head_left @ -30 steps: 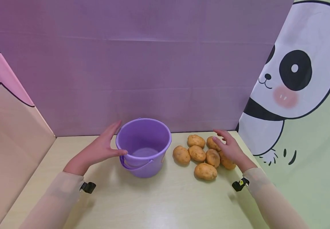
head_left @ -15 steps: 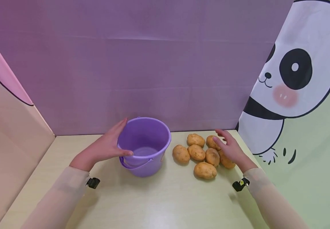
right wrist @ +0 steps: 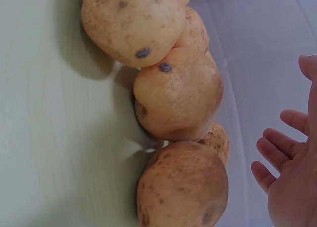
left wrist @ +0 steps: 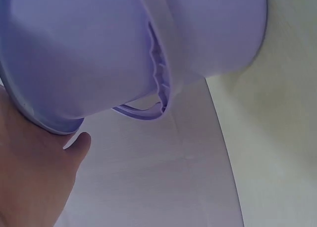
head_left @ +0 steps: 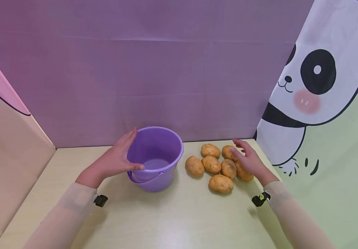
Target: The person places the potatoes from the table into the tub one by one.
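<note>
A purple plastic bucket [head_left: 163, 181] stands upright left of centre, and nothing shows inside it. Its handle [head_left: 148, 181] hangs down on the near side. My left hand [head_left: 115, 159] is at the bucket's left rim, fingers straight and spread from the thumb, which lies across the near rim. In the left wrist view the hand [left wrist: 32, 162] lies against the rim, partly hidden by the bucket [left wrist: 84, 49]. My right hand [head_left: 253, 162] hovers over the right side of several potatoes [head_left: 220, 184], holding nothing. The right wrist view shows its relaxed fingers [right wrist: 275, 150] apart from the potatoes [right wrist: 181, 93].
The potatoes lie in a loose group on the pale wooden table [head_left: 172, 221], right of the bucket. A purple cloth wall [head_left: 166, 76] rises behind the table. Side panels stand at both edges, a panda print [head_left: 316, 86] on the right one.
My left hand has moved right, closer onto the bucket's rim. My right hand has stayed in place over the potatoes. The head view has shifted slightly.
</note>
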A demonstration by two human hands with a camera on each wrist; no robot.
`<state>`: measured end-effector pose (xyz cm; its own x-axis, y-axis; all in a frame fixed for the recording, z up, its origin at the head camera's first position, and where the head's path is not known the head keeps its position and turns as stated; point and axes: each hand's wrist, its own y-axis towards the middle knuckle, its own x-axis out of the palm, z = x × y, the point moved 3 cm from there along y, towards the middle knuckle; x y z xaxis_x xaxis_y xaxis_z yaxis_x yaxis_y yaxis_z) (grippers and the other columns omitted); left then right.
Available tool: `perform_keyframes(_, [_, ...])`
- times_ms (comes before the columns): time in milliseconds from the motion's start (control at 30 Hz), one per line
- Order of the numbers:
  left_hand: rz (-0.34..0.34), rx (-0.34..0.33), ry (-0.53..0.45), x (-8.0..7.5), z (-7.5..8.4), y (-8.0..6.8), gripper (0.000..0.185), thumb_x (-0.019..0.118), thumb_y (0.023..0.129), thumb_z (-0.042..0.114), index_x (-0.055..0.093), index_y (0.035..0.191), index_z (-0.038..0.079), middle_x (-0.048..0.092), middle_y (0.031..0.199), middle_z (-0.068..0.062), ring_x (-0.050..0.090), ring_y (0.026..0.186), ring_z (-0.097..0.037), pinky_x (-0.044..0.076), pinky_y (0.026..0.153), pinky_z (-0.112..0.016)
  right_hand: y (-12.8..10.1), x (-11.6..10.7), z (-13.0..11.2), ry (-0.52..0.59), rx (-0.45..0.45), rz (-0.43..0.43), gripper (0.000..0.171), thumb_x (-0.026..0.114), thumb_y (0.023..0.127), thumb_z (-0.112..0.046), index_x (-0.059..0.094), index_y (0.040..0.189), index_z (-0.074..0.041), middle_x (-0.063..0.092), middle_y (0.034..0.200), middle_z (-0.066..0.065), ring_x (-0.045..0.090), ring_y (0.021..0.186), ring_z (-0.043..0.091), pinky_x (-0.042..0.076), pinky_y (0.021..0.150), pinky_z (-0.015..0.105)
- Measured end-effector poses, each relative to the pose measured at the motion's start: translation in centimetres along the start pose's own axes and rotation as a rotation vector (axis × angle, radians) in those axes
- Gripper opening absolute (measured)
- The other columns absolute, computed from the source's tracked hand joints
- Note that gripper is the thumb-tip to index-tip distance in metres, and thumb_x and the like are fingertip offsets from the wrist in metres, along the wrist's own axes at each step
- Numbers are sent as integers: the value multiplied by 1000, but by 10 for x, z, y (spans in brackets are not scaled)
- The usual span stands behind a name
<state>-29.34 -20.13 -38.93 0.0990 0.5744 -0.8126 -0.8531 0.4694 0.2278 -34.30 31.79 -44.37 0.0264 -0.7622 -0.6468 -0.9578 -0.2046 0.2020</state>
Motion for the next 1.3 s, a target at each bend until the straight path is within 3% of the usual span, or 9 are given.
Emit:
perform_keyframes(400, [41,26,23,4,-3,0,146,91,78,72,13,173,-7,9,183,-24,10,169,-46,20,132,-69,12,-3,3,-73,7,-35,61,63,115,-33,45,163,2,46,164,27,41,152,50,33,125,70])
perform_keyframes(733, [74,35,50,6,-2,-1,133,93,83,54,17,173,-8,14,182,-25,14,167,-49,21,131,-69,37,-10,11,-197,37,-158,66,64,114,-35,44,164,2,40,168,32,35,156,54,31,125,73])
perform_keyframes(1067, [86,35,49,8,-2,-3,133,88,85,63,18,173,-7,14,183,-22,14,167,-48,21,131,-69,49,-7,26,-220,95,-287,73,62,113,-39,39,166,6,38,167,36,41,150,58,38,122,72])
perform_keyframes(1300, [84,31,58,8,-3,-3,134,88,85,65,17,173,-7,14,183,-22,14,168,-48,21,131,-69,51,-7,29,-237,103,-313,74,62,112,-42,41,164,6,44,160,38,49,144,57,44,118,69])
